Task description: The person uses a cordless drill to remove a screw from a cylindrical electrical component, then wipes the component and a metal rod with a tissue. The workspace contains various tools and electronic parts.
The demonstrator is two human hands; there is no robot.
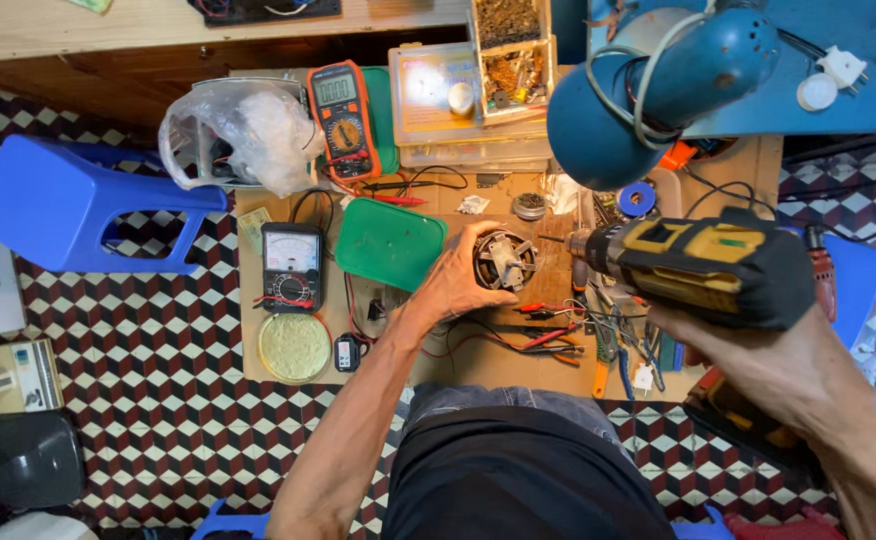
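The drill (703,268) hides most of the right hand (758,350), which grips it, while left hand (458,280) fingers wrap the round motor (505,260) beside its tip.

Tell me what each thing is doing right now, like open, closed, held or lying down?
Left hand: gripping the round motor part.
Right hand: holding the yellow-black drill, tip aimed at the motor part.
Green lid: lying flat.
Orange multimeter: lying face up.
Blue stool: tipped over.
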